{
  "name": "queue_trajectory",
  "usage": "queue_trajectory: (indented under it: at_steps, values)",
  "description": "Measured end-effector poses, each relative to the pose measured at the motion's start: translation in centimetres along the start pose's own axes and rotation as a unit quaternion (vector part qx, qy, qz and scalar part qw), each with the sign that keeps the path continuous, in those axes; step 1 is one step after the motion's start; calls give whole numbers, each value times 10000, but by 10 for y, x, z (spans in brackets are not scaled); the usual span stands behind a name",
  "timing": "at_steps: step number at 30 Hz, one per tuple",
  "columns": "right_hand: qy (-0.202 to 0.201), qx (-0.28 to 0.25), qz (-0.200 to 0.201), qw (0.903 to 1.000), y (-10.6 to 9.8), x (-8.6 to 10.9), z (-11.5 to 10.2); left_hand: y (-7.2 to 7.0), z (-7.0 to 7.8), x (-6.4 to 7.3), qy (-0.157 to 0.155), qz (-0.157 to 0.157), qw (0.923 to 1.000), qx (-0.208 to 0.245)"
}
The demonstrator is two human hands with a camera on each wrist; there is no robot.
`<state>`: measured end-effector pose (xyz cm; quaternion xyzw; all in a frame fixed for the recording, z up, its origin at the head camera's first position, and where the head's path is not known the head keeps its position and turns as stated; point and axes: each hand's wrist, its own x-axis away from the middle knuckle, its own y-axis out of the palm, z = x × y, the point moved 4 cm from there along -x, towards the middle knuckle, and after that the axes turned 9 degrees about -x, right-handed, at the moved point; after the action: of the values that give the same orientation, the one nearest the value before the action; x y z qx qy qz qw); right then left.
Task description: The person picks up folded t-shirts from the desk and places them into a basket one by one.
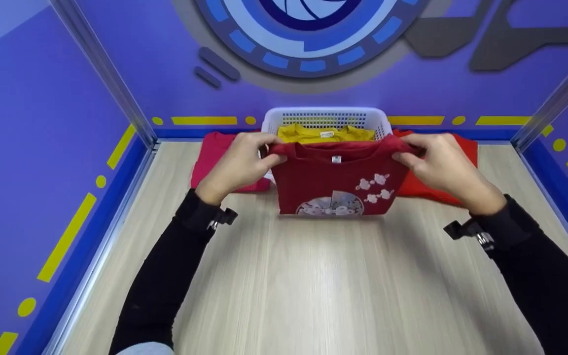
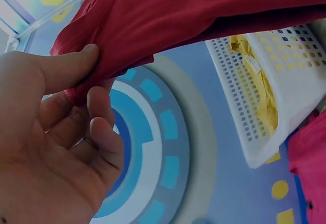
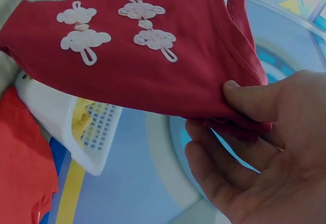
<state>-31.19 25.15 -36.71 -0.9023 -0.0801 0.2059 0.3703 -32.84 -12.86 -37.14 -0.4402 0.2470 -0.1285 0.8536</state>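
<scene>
With fingers [image 2: 104, 107] of left hand [image 1: 239, 165] and right hand [image 1: 444, 165], pinching a dark red shirt [image 1: 318, 180] by the shoulders, perhaps just above the pale wood-grained surface [image 1: 313, 276], before a white basket [image 1: 323, 110] flanked by pink cloth [image 1: 211, 160] and orange-red cloth [image 1: 422, 189], with printed purple-blue walls [image 1: 151, 64] around.

A booth-like workstation: printed blue-purple wall panels [image 1: 156, 69], joined by silvery metal corner posts [image 1: 105, 69], stand beyond the left hand [image 1: 239, 165] and right hand [image 1: 446, 165]; a pale wood-grain tabletop [image 1: 323, 266] lies beneath.

Bright light; pale glare on tabletop [image 1: 323, 276]; soft shadows; wrist views dimmer.
</scene>
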Motion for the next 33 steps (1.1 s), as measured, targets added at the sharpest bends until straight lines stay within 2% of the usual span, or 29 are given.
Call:
queue_trajectory:
  at_steps: [4,10,13,20,24,28,33]
  values:
    - [205,10,2,9998,-2,-24,10,-1,-7,-22,-287,-51,9996,50]
    - [363,200,94,9991,6,-60,29,3,-26,-56,-761,-35,9963,-401]
    - [371,321,74,9988,14,-73,35,7,-38,-69,-993,-62,9925,-706]
    - [205,712,237,9970,25,-99,39,8,-59,-91,-1289,65,9853,-1121]
    - [125,882,295,9956,33,-111,46,12,-64,-101,-1257,134,9839,-1267]
    - [216,971,263,9947,42,-116,57,22,-71,-105,-1238,101,9840,-1277]
    - [329,989,3,9945,58,-113,70,38,-80,-100,-1327,-300,9817,-1331]
